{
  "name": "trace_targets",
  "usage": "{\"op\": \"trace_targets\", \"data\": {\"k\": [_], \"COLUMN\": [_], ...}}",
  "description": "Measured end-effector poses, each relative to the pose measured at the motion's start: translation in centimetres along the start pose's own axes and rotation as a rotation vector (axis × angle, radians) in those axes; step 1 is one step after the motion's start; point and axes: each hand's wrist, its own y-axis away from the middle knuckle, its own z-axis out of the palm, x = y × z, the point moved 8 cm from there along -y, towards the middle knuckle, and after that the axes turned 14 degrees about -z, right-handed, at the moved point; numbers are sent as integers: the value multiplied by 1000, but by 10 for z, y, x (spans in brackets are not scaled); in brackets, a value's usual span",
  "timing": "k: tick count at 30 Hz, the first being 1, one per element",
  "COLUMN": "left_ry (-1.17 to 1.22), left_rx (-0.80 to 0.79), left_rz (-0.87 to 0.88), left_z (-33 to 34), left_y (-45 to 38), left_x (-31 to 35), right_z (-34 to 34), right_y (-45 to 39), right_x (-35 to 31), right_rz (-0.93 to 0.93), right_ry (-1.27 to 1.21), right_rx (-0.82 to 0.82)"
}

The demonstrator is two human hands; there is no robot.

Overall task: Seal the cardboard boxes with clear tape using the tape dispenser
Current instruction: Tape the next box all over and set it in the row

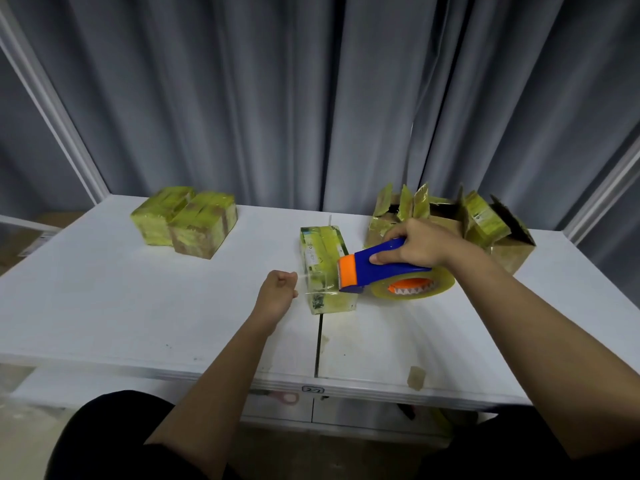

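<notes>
A small long cardboard box (320, 268), glossy with clear tape, lies at the middle of the white table (138, 306). My right hand (420, 249) grips the blue handle of the tape dispenser (372, 268). Its orange front end rests against the box's right side, and the clear tape roll (414, 289) sits on the table behind it. My left hand (277, 294) is just left of the box with curled fingers. It pinches a faint strip of clear tape (300, 277) that runs to the box.
Two taped boxes (185, 221) stand side by side at the back left. Several cardboard boxes with open flaps (453, 216) crowd the back right, behind my right hand. Grey curtains (311, 98) hang behind the table. A tape scrap (415, 377) sticks to the front edge.
</notes>
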Motion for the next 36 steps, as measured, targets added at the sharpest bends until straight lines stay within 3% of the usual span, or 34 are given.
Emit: {"op": "trace_targets", "data": {"k": [6,13,36], "left_ry": [18,55,253], "left_rx": [55,65,-168], "left_rz": [66,-15,-281], "left_z": [-5,-6,45], "left_y": [-2,-10,-14], "left_x": [10,0,-48], "right_z": [-6,-6,17], "right_y": [-12,-26,-41], "right_x": [-4,-7,7], "right_rz": [-5,-32,-4], "right_ry": [13,47,30], "right_rx": [-35,-86,-157]}}
